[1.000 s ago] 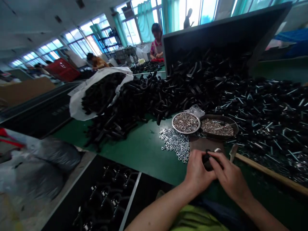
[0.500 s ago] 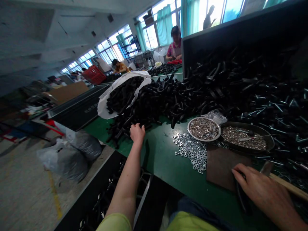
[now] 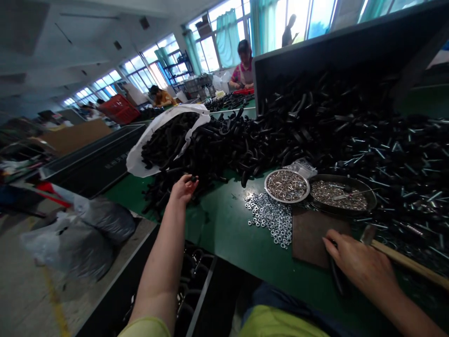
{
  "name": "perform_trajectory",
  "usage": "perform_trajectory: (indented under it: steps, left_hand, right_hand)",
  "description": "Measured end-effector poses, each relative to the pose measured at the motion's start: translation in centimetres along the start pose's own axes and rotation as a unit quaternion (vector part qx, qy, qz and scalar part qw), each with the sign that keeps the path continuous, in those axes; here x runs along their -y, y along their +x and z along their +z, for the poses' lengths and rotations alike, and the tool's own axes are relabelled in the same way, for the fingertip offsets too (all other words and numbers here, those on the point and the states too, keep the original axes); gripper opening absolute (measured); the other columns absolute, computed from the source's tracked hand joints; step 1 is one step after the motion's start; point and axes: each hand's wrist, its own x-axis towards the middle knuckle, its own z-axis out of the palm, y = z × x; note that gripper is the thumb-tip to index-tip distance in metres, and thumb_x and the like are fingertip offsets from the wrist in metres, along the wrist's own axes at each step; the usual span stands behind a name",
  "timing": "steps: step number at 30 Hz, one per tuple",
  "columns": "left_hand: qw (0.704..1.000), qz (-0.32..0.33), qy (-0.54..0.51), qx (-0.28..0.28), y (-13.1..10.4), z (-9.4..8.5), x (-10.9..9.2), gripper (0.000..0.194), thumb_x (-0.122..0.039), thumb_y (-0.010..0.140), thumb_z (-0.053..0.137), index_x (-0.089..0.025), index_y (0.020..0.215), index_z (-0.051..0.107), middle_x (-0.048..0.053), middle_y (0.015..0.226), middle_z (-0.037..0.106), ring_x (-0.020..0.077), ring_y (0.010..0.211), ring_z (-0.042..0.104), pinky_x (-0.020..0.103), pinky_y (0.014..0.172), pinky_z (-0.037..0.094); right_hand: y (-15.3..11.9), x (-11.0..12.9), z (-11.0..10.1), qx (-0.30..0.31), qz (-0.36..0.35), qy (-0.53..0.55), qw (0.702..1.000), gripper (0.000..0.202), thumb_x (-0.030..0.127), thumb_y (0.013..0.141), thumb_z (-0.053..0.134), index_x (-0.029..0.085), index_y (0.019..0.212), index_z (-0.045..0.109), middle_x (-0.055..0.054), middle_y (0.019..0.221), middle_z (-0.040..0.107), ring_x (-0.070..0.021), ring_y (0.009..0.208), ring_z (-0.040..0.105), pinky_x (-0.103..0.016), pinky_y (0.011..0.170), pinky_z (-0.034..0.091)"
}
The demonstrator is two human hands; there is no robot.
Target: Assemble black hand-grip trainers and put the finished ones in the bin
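Closed fingers of my left hand (image 3: 184, 189) hold a black part (image 3: 193, 179) at the near edge of a big pile of black curved parts (image 3: 242, 145). My right hand (image 3: 358, 260) is wrapped round a black curved part (image 3: 336, 274) over the right edge of a brown square board (image 3: 312, 238). Loose silver nuts (image 3: 273, 217) lie on the green table (image 3: 224, 224) left of the board. Behind them stand a round metal dish (image 3: 286, 186) and a dark oval tray (image 3: 372, 203), both full of small metal pieces.
A hammer (image 3: 403, 257) lies beside my right hand. Bolts with black heads (image 3: 389, 159) spread at the right. A white sack (image 3: 135, 159) spills parts at the left. Below the table is a black crate (image 3: 206, 297). Plastic bags (image 3: 80, 243) sit on the floor. People sit farther back.
The camera view has turned slightly right. My left hand has lifted a little from the pile, and a black part now shows at its fingertips. My right hand keeps its grip.
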Motion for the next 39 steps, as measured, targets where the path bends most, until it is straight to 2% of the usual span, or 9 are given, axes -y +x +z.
perform_trajectory:
  steps: [4, 8, 12, 16, 26, 31, 34, 36, 39]
  left_hand:
    - [0.983, -0.025, -0.091, 0.155, -7.2, 1.6, 1.8, 0.031, -0.01, 0.067, 0.054, -0.017, 0.097, 0.05, 0.006, 0.09, 0.065, 0.015, 0.082, 0.064, 0.032, 0.076, 0.055]
    - [0.876, -0.102, -0.23, 0.411, -16.5, 5.4, 4.4, 0.058, -0.006, 0.06, 0.054, -0.024, 0.114, 0.043, 0.0, 0.088, 0.059, 0.012, 0.077, 0.06, 0.035, 0.075, 0.055]
    - [0.818, -0.173, -0.245, 0.49, -24.4, 9.6, 5.6, 0.033, -0.019, 0.069, 0.065, -0.021, 0.095, 0.045, -0.008, 0.064, 0.042, 0.001, 0.044, 0.036, 0.01, 0.039, 0.032]
    - [0.809, -0.191, -0.203, 0.518, -29.0, 11.9, 5.5, 0.044, -0.03, 0.063, 0.076, -0.02, 0.09, 0.043, -0.011, 0.059, 0.033, -0.0003, 0.04, 0.023, 0.012, 0.034, 0.017]
    - [0.877, -0.049, -0.034, 0.477, -31.6, 12.5, 4.5, 0.051, -0.034, 0.056, 0.081, -0.019, 0.096, 0.053, -0.006, 0.065, 0.049, 0.0067, 0.052, 0.043, 0.018, 0.045, 0.036]
    - [0.839, -0.109, -0.061, 0.529, -31.0, 12.6, 4.9, 0.048, -0.045, 0.068, 0.069, -0.017, 0.103, 0.051, -0.003, 0.067, 0.054, 0.0079, 0.046, 0.047, 0.021, 0.041, 0.041]
    - [0.834, -0.122, -0.087, 0.531, -30.6, 12.7, 4.8, 0.046, -0.043, 0.068, 0.07, -0.016, 0.101, 0.052, -0.001, 0.071, 0.057, 0.0092, 0.051, 0.052, 0.02, 0.044, 0.043]
    - [0.858, -0.07, -0.07, 0.503, -30.4, 12.7, 4.7, 0.05, -0.038, 0.066, 0.073, -0.018, 0.106, 0.051, 0.001, 0.081, 0.06, 0.0118, 0.062, 0.057, 0.022, 0.052, 0.047]
    - [0.89, 0.081, 0.002, 0.448, -29.9, 12.5, 4.8, 0.07, -0.03, 0.064, 0.076, -0.025, 0.125, 0.043, 0.004, 0.104, 0.062, 0.0186, 0.085, 0.061, 0.03, 0.073, 0.051]
  right_hand:
    - [0.1, -0.7, 0.0, -0.004, 0.022, 0.1, 0.995, 0.028, 0.04, 0.09, 0.036, 0.026, 0.087, 0.06, -0.001, 0.076, 0.069, -0.0242, 0.065, 0.066, -0.03, 0.048, 0.036]
    - [-0.6, -0.3, -1.0, -0.052, 0.001, 0.351, 0.935, 0.031, 0.043, 0.088, 0.041, 0.022, 0.088, 0.064, -0.003, 0.086, 0.07, -0.0205, 0.079, 0.065, -0.03, 0.067, 0.046]
    - [-2.4, 1.9, -2.8, -0.118, 0.033, 0.529, 0.84, 0.032, 0.043, 0.086, 0.045, 0.018, 0.084, 0.065, -0.004, 0.085, 0.069, -0.0185, 0.08, 0.063, -0.027, 0.071, 0.048]
    - [-4.2, 3.4, -4.1, -0.165, 0.052, 0.572, 0.802, 0.031, 0.042, 0.086, 0.047, 0.019, 0.083, 0.067, -0.003, 0.081, 0.069, -0.0173, 0.075, 0.063, -0.024, 0.063, 0.048]
    - [-5.5, 2.7, -4.6, -0.232, -0.042, 0.455, 0.859, 0.021, 0.029, 0.088, 0.047, 0.02, 0.076, 0.063, -0.001, 0.071, 0.067, -0.0138, 0.067, 0.062, -0.023, 0.063, 0.045]
    - [-5.3, 1.5, -5.0, -0.226, -0.145, 0.432, 0.861, 0.028, 0.031, 0.091, 0.039, 0.019, 0.09, 0.065, -0.004, 0.074, 0.065, -0.0138, 0.069, 0.061, -0.025, 0.063, 0.044]
    - [-5.1, 0.7, -4.8, -0.282, -0.223, 0.369, 0.857, 0.035, 0.043, 0.088, 0.042, 0.019, 0.09, 0.067, -0.004, 0.066, 0.061, -0.0158, 0.064, 0.057, -0.028, 0.061, 0.043]
    - [-4.9, 0.5, -4.2, -0.283, -0.164, 0.391, 0.86, 0.036, 0.049, 0.086, 0.045, 0.02, 0.088, 0.066, -0.004, 0.065, 0.061, -0.0158, 0.062, 0.057, -0.028, 0.062, 0.044]
    - [-4.3, 0.8, -3.1, -0.104, 0.002, 0.54, 0.835, 0.044, 0.053, 0.09, 0.034, 0.019, 0.094, 0.061, -0.001, 0.065, 0.06, -0.0121, 0.05, 0.053, -0.024, 0.049, 0.042]
